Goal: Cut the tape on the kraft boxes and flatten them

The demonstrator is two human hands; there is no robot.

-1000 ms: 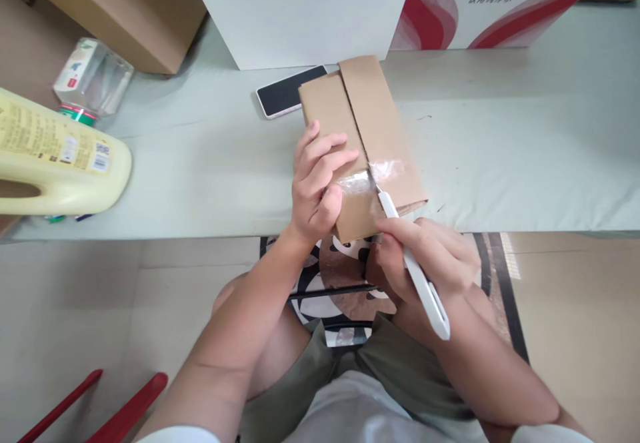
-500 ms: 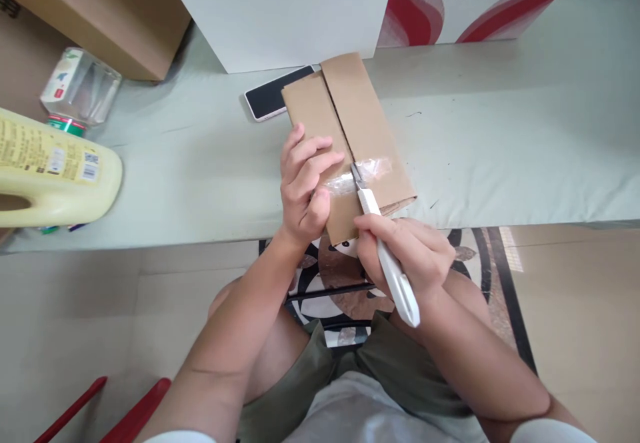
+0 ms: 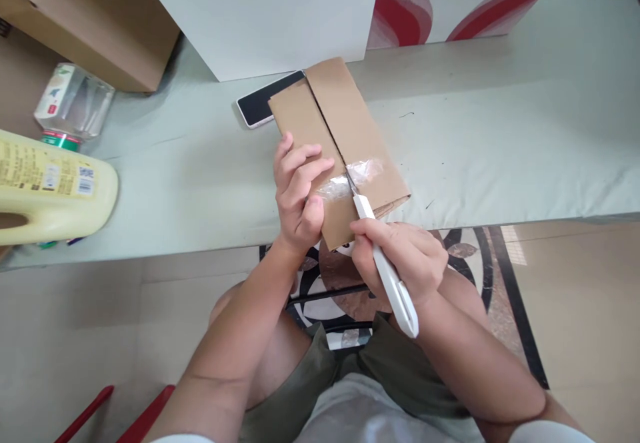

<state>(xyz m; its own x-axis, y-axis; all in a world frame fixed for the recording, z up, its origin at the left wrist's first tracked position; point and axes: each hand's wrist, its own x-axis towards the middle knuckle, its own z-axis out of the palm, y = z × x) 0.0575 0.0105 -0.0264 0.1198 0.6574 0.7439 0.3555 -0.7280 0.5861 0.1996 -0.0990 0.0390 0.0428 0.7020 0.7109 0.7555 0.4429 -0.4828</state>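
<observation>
White cutter (image 3: 395, 290) at the taped seam of a cardboard box (image 3: 350, 126)

Box on the surface (image 3: 475, 130), near corner reaching the front edge. Right hand (image 3: 407, 256) closed round the cutter's handle — blade at the seam, by the clear tape (image 3: 364, 171). Left hand (image 3: 300, 190): fingers parted, laid on the box's left side (thumb just beside the tape). Phone (image 3: 267, 100) partly hidden by box.

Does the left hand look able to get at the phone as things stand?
Likely yes: the left hand rests on the cardboard box, and nothing visible blocks the way to the phone lying just beyond, though the box hides one end.
</observation>
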